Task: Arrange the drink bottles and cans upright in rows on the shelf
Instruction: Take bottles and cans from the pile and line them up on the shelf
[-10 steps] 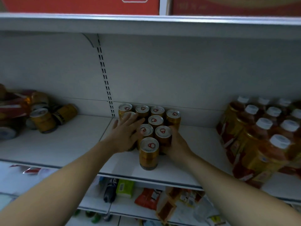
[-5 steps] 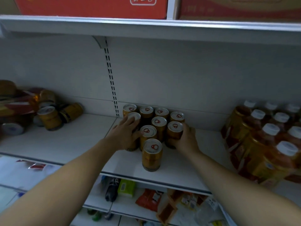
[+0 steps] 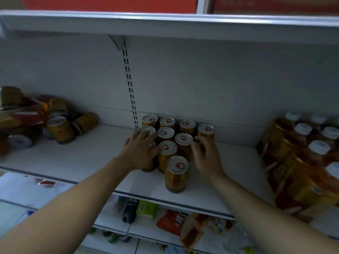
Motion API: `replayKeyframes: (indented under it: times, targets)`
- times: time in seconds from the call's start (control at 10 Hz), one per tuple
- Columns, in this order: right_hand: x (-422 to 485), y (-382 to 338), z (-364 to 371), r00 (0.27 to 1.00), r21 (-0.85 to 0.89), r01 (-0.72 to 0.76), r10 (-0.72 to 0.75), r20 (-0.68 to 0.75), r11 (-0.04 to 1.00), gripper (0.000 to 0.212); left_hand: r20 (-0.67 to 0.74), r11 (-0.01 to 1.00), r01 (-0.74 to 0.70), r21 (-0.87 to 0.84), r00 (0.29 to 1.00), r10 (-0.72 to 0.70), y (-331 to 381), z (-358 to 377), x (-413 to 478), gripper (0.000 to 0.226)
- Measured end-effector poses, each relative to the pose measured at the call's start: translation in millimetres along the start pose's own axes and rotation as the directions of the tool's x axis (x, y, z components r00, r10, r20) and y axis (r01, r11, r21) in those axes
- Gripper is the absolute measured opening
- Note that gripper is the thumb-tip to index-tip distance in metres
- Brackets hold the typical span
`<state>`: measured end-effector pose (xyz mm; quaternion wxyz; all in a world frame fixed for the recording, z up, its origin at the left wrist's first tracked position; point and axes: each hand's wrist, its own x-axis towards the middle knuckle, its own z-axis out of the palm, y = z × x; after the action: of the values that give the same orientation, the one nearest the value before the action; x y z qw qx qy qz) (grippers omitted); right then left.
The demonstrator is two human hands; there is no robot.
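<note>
Several gold cans with silver pull-tab lids (image 3: 166, 133) stand upright in a tight cluster at the middle of the white shelf (image 3: 91, 158). One more can (image 3: 177, 176) stands alone in front of them. My left hand (image 3: 141, 152) rests with straight fingers over the tops of the left-side cans and partly hides one beneath the palm. My right hand (image 3: 205, 156) is at the cluster's right side, fingers loosely curled, fingertips beside the rear right can (image 3: 206, 130); it grips nothing that I can see.
A heap of fallen gold cans (image 3: 60, 129) lies at the shelf's left end. Tea bottles with white caps (image 3: 311, 162) crowd the right end. Snack packets (image 3: 170, 220) lie on the lower shelf. Red cartons (image 3: 110, 4) sit on the shelf above.
My right hand has come off the side of the right-hand can, and its fingers now curl near the rear right can. My left hand stays on the left cans.
</note>
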<state>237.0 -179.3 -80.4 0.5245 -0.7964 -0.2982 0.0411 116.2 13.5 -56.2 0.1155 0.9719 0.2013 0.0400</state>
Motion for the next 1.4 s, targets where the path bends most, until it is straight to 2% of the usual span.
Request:
replayKeyframes:
  times: [0.1,0.2,0.3,0.4,0.5,0.6,0.7,0.8,0.9,1.0,1.2,1.4]
  targets:
    - [-36.8,-14.9,-3.5,0.943,-0.051,0.103,-0.081,0.324,0.993,0.06,0.047,0.996,-0.042,0.085,0.998,0.038,-2.9,12.2,9.0,0.083]
    - [-47.2,-7.1,0.5,0.92,-0.173,0.063,0.01,0.391,0.983,0.082,0.05,0.994,-0.083,0.07,0.996,0.08,-11.4,20.9,15.4,0.088]
    - [-49.3,3.2,-9.1,0.985,-0.171,-0.015,0.044,0.169,0.985,0.075,0.06,0.992,-0.109,0.066,0.993,0.105,-14.2,23.6,17.8,0.092]
    - [-37.6,13.0,-26.1,0.995,-0.207,-0.102,0.098,-0.027,0.973,0.067,0.071,0.982,-0.148,0.121,0.988,0.14,-11.6,23.2,17.8,0.118]
    - [-9.5,17.2,-31.3,0.991,-0.299,-0.127,0.13,-0.009,0.946,0.069,0.064,0.983,-0.159,0.096,0.986,0.154,-11.0,20.9,18.1,0.124]
    - [11.9,19.6,-24.2,0.987,-0.34,-0.075,0.118,0.107,0.937,0.086,0.116,0.98,-0.155,0.122,0.983,0.141,-2.5,10.2,11.1,0.113]
    - [23.5,20.8,-20.1,0.981,-0.404,-0.075,0.139,0.133,0.912,0.092,0.121,0.917,-0.307,0.255,0.951,0.285,-3.0,0.6,8.8,0.068]
    - [32.3,12.5,-21.3,0.987,-0.54,-0.007,0.093,0.132,0.841,0.084,0.206,0.944,-0.29,0.157,0.944,0.256,-2.2,-2.0,8.0,0.064]
    - [43.8,-12.5,-15.6,0.979,-0.612,0.168,-0.057,0.196,0.773,0.073,0.097,0.993,-0.116,0.0,0.989,0.116,-3.7,-11.2,6.9,0.09]
    - [57.2,-54.4,5.4,0.95,-0.61,0.245,-0.06,0.307,0.753,0.071,0.123,0.994,0.018,-0.109,0.992,-0.004,-23.9,-36.1,-9.3,0.074]
    - [71.3,-148.3,103.3,0.877,-0.573,0.363,-0.062,0.477,0.735,0.08,0.053,0.982,0.182,-0.056,0.983,-0.179,-130.0,-78.3,-62.9,0.074]
    - [55.9,-223.9,234.5,0.849,-0.521,0.347,-0.026,0.528,0.78,0.082,-0.006,0.947,0.316,-0.053,0.948,-0.317,-258.4,-119.1,-138.0,0.069]
